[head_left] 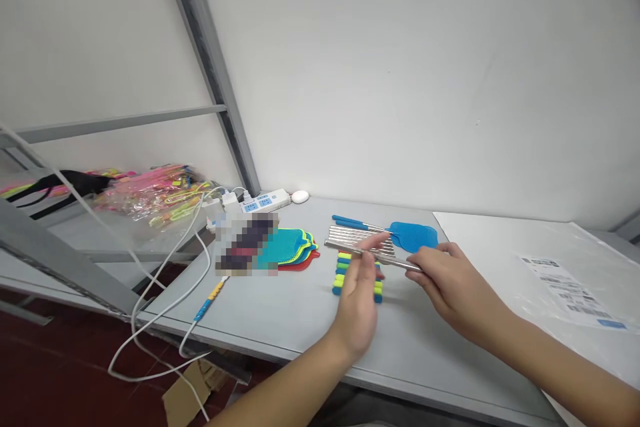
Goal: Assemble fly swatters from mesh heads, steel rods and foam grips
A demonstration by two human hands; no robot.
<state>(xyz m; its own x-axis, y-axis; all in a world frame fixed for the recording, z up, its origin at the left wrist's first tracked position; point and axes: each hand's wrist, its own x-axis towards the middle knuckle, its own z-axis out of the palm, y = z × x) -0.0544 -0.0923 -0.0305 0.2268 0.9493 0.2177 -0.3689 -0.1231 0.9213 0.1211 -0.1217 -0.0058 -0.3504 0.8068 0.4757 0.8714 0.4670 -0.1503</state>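
Note:
Both hands hold a slim, shiny metal rod [345, 246] above the grey table, its left end pointing out past my left hand. My left hand [361, 293] grips it near the middle with the thumb across it and the index finger extended. At the right end, my right hand [440, 277] has its fingers closed round the rod. Beneath and behind lie several more metal rods [345, 235] side by side. Below the rod, partly hidden by my left hand, is a row of green and blue handle grips [341, 279]. Two blue-handled fly swatters with a blue head [414, 236] lie behind.
Swatter heads in teal, yellow and red [285, 247] lie stacked at the left beside a pixelated object [247, 243]. A power strip [265, 201], a white oval device [300, 197] and white cables [205, 273] are near the metal frame. White plastic packaging [500, 240] covers the right side.

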